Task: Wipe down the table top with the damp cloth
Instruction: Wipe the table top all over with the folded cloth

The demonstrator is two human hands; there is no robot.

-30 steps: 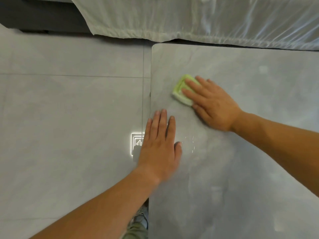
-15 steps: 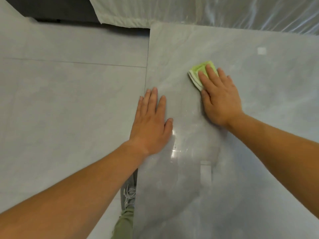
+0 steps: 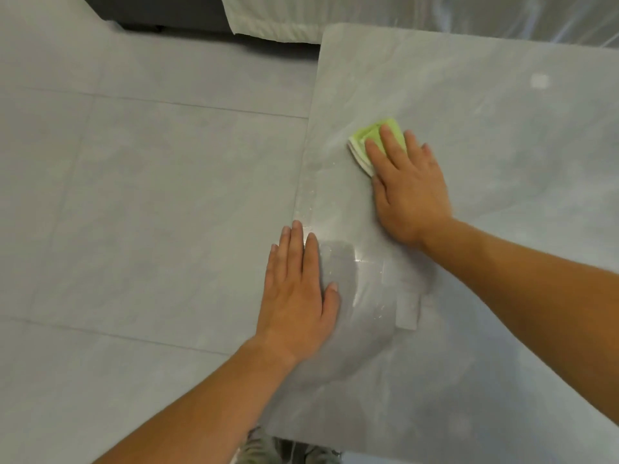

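Wiping the table top (image 3: 502, 229) near its left edge, cloth (image 3: 361, 137) pressed under flat right hand (image 3: 408, 189); bracing with spread left hand (image 3: 294, 296). Next, probably sweeping unwiped areas with even pressure.

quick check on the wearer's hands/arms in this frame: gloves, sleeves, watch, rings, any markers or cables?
Both are bare. Left hand and right hand: no gloves, no rings, no tape or markers visible. Left forearm and right forearm are uncovered to the frame edge, with no sleeve, watch or band in view. The nails look short and plain. No cables or sensors on either.
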